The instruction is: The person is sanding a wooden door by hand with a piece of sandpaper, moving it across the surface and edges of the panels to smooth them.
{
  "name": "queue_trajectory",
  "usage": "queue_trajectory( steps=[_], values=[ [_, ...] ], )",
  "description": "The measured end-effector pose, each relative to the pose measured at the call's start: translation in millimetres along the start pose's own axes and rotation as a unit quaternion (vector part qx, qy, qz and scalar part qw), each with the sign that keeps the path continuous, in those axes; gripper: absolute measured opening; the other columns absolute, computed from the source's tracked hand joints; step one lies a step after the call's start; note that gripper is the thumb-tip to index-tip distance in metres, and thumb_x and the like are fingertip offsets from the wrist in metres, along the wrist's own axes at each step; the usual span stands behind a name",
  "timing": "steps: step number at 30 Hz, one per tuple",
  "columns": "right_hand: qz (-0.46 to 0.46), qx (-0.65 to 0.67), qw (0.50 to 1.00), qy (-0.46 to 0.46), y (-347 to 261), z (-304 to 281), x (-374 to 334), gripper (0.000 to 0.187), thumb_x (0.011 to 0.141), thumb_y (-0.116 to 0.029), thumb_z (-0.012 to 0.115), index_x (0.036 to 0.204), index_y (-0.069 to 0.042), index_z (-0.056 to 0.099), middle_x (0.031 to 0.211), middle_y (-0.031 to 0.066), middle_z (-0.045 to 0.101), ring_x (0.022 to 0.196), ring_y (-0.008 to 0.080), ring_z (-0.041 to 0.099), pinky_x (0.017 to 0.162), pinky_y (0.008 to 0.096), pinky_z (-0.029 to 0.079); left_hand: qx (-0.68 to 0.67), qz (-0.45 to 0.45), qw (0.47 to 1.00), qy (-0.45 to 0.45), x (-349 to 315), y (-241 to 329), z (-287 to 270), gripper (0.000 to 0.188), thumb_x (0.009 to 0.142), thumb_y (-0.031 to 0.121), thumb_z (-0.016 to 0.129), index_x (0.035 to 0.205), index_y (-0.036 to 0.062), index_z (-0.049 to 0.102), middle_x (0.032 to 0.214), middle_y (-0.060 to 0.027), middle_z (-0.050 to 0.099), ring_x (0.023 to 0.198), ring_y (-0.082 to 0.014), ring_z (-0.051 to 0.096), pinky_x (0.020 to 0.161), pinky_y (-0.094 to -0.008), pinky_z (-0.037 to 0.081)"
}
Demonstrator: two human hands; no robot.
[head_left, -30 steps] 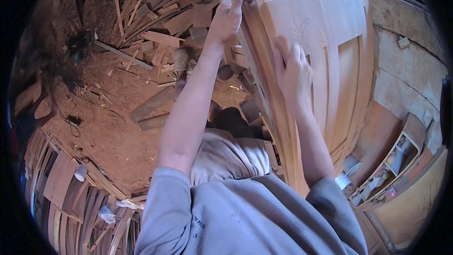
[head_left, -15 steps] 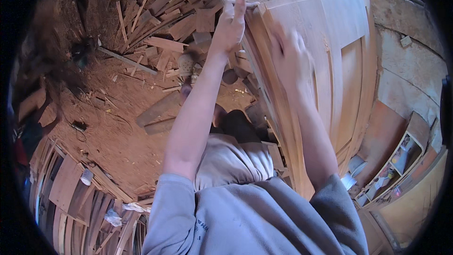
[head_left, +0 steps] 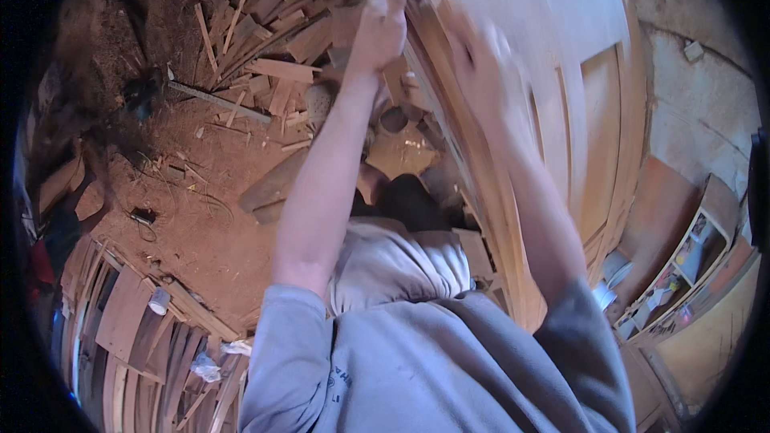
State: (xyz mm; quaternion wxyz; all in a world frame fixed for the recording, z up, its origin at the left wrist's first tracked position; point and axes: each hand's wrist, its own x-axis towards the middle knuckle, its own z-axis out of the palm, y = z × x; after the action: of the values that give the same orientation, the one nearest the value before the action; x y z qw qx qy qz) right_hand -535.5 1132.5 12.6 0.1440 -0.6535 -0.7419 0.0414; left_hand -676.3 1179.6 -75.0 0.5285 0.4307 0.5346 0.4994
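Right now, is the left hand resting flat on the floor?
No, the left hand is raised and grips the top edge of the wooden door, well above the sawdust floor.

Wooden door panel (head_left: pixel 593 112): pale raw timber, unfinished, framed construction w/ recessed panels between stiles and rails. Stands on edge, tilted, running from approx. 12 o'clock down toward 5 o'clock of the view. Near edge faces the person; its long side shows layered strips of light wood. Top corner sits at 12 o'clock, brightly lit, partly washed out. Lower end is hidden behind the grey sleeve at approx. 5 o'clock. Surface looks clean and smooth, warmer orange tone in the recessed section on the right side.
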Motion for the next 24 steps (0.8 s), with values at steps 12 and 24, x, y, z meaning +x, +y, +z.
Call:
queue_trajectory(
  steps=[12, 24],
  values=[
    [0.074, -0.106, 0.987, -0.095, 105, -86, -305, 0.035, 0.095, -0.017, 0.068, 0.129, -0.026, 0.068, 0.077, 0.0111, 0.049, 0.063, 0.0319, 0.056, 0.053, 0.0458, 0.045, 0.150, 0.075, 0.979, -0.115, 25, -20, -29, 0.086, 0.103, 0.069, 0.024, 0.141, -0.0023, 0.055, 0.143, -0.0154, 0.057, 0.135, -0.0250, 0.048, 0.117, -0.0344, 0.029],
    [0.071, -0.090, 0.989, -0.091, 91, -66, -264, 0.014, 0.092, -0.017, 0.072, 0.102, -0.008, 0.068, 0.079, 0.0147, 0.056, 0.068, 0.0355, 0.061, 0.059, 0.0466, 0.047, 0.121, 0.066, 0.985, -0.102, 4, 1, -21, 0.083, 0.105, 0.065, 0.021, 0.133, -0.0024, 0.060, 0.132, -0.0188, 0.063, 0.129, -0.0283, 0.054, 0.114, -0.0370, 0.034]
  ],
)
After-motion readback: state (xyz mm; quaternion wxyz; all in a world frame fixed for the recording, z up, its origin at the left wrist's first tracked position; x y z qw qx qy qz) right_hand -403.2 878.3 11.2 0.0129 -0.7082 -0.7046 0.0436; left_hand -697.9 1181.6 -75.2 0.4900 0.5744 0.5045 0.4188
